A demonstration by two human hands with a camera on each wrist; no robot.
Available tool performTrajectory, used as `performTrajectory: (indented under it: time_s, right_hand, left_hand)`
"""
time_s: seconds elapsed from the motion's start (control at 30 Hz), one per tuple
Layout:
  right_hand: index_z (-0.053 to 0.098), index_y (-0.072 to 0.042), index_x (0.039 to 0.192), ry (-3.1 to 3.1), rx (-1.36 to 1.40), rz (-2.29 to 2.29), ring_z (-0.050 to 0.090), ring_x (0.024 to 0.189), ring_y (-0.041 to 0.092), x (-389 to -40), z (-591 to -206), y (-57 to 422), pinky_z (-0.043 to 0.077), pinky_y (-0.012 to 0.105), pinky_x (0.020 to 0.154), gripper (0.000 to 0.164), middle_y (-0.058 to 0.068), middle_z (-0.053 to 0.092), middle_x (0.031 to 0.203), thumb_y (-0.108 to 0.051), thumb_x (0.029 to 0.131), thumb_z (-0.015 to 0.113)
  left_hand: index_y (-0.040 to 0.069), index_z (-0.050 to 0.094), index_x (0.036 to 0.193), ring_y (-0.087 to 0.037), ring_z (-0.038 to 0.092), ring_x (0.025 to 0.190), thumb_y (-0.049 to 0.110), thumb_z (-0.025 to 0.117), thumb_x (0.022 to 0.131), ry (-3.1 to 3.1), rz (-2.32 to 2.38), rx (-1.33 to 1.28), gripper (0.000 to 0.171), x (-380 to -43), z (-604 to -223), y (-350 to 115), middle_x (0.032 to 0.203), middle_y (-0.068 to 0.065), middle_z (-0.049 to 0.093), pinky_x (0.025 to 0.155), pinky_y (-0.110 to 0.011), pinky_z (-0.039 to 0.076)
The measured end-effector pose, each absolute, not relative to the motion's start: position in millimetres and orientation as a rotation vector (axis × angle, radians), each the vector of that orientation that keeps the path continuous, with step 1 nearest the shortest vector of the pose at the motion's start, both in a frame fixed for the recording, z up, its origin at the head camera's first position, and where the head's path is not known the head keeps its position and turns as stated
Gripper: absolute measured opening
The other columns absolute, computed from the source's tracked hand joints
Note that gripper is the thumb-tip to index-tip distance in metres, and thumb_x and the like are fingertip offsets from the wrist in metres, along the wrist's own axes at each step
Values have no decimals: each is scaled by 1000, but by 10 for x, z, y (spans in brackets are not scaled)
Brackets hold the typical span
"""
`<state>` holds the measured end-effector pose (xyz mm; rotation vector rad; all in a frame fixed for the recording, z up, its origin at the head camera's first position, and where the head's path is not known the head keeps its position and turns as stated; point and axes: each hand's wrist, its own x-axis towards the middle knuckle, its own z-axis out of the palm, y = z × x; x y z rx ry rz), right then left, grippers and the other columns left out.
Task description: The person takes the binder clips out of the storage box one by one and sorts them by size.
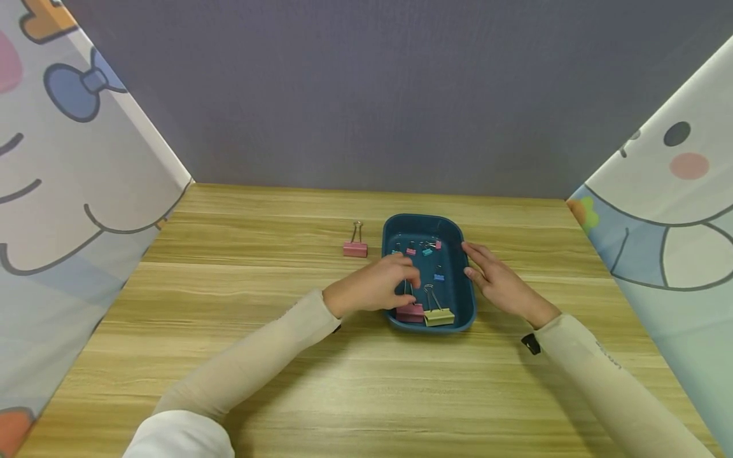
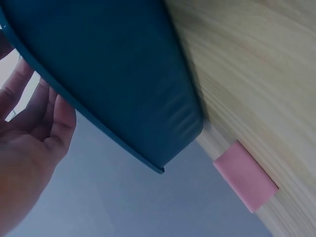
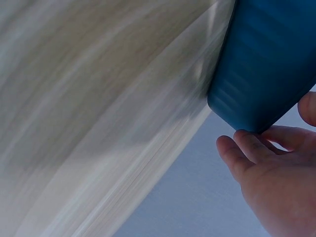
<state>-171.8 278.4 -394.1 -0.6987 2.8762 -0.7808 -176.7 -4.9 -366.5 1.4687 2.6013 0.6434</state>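
- A blue tray (image 1: 460, 292) is seen on a wooden worktop (image 1: 366, 394), its right rim touched by the right hand (image 1: 504, 286), that grip extended.
- The left hand (image 1: 379, 284) is held over the tray, its grip curved and parted by a large pink clip (image 1: 409, 313); whether contact is made cannot be told.
- Inside, a yellow clip (image 1: 439, 317) is placed beside it, with small clips (image 1: 426, 252) scattered farther back.
- Another pink clip (image 1: 355, 249) is pictured outside, left of the tray.

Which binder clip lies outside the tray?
The large pink binder clip on the tabletop, left of the blue tray; every other visible clip, such as the yellow one, sits inside it.
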Motion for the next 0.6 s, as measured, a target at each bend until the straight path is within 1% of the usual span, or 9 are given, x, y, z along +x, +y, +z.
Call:
performTrajectory:
  time_s: [0.1, 0.17, 0.23, 0.27, 0.37, 0.6]
  right_hand:
    - [22, 2, 148, 2885, -709, -781, 28, 132, 43, -1720, -3951, 2784, 26, 58, 102, 54, 23, 23, 150, -22, 103, 41]
    - [22, 2, 148, 2890, -718, -778, 30, 131, 43, -1723, -3955, 2784, 26, 58, 102, 54, 23, 23, 149, -22, 103, 41]
    - [22, 3, 148, 2892, -724, -778, 31, 131, 43, -1723, -3955, 2780, 27, 57, 102, 54, 23, 24, 149, -21, 103, 40]
    - [22, 3, 148, 2892, -726, -779, 31, 131, 42, -1724, -3956, 2780, 27, 57, 102, 54, 22, 24, 149, -21, 103, 40]
    - [22, 3, 147, 2892, -730, -786, 32, 131, 42, -1726, -3959, 2780, 28, 57, 102, 54, 22, 24, 149, -22, 103, 40]
    - [21, 1, 148, 2882, -706, -790, 27, 133, 43, -1735, -3967, 2793, 25, 58, 102, 55, 22, 22, 150, -23, 103, 40]
  left_hand:
    - [10, 68, 95, -15, 50, 92, 23, 73, 84, 2580, 604, 1453, 17, -1775, -3691, -29, 93, -2, 62, 97, -28, 37]
    - [11, 68, 93, -14, 49, 89, 23, 73, 84, 2570, 576, 1445, 15, -1778, -3706, -15, 91, 0, 62, 91, -27, 39]
    - [13, 68, 91, -13, 48, 87, 23, 73, 84, 2568, 547, 1442, 14, -1780, -3725, 0, 89, 1, 62, 82, -25, 40]
    - [13, 68, 90, -13, 47, 87, 23, 73, 84, 2565, 537, 1438, 13, -1780, -3733, 7, 89, 2, 62, 80, -25, 40]
    - [13, 68, 88, -12, 47, 85, 23, 74, 83, 2561, 516, 1427, 12, -1784, -3756, 28, 87, 3, 62, 78, -24, 40]
    - [14, 69, 87, -12, 46, 84, 24, 75, 82, 2577, 453, 1387, 13, -1811, -3792, 55, 84, 5, 62, 76, -24, 39]
